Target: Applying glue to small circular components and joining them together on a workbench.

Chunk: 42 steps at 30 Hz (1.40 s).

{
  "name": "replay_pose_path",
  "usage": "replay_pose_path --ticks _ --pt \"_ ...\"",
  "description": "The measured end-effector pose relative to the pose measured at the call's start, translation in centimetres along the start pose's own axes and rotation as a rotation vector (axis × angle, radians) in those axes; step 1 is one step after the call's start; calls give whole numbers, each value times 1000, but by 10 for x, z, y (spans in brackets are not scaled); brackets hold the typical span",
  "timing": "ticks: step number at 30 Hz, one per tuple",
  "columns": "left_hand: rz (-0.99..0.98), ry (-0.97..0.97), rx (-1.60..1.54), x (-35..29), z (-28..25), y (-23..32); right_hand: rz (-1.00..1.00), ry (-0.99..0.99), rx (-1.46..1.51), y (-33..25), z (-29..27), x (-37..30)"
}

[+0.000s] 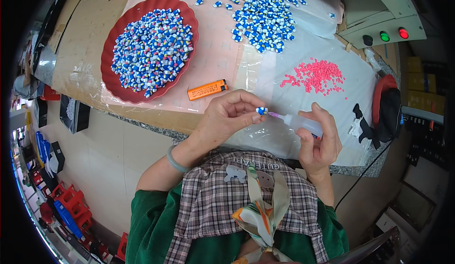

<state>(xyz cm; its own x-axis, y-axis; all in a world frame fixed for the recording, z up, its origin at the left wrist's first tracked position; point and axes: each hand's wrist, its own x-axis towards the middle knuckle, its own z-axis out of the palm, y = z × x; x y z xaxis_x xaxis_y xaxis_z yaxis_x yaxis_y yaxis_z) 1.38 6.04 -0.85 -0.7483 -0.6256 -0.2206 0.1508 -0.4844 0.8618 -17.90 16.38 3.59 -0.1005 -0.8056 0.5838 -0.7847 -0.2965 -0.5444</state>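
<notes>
Between thumb and fingertips, my left hand [232,112] pinches a small blue-and-white piece [261,110]. My right hand [322,141] is wrapped round a translucent squeeze bottle [303,125] held on its side. The bottle's thin pinkish nozzle [275,115] points left and its tip comes up to the piece; whether they touch I cannot tell. Beyond my right hand lies a scattered heap of small pink pieces [318,76] on white sheeting. An orange lighter [207,90] rests just beyond my left hand.
At the far left a red scalloped tray [108,58] holds many blue-and-white pieces, some showing pink. More blue-and-white pieces [265,20] are heaped at the far middle. A pale machine box [386,15] with red and green buttons stands far right. A black pouch [389,110] sits at the right edge.
</notes>
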Motion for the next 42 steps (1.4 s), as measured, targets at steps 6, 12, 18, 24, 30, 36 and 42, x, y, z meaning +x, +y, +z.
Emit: replay_pose_path --ticks 6,12,18,24,30,36,42 --pt "-17 4 -17 1 0 0 155 34 72 7 -5 -7" --pt "-21 54 -31 0 0 -3 690 205 919 37 -3 -1" --pt "-34 25 -30 1 1 -4 938 103 832 63 2 -11" --pt "-44 21 -3 1 2 -4 565 -114 134 67 24 -3" --pt "-65 6 -2 0 -1 -7 310 -271 -49 62 34 15" --pt "-86 -23 -6 -2 0 -5 285 -327 -189 67 30 13" --pt "-93 -25 -2 -1 -3 -5 377 -324 -205 70 19 9"
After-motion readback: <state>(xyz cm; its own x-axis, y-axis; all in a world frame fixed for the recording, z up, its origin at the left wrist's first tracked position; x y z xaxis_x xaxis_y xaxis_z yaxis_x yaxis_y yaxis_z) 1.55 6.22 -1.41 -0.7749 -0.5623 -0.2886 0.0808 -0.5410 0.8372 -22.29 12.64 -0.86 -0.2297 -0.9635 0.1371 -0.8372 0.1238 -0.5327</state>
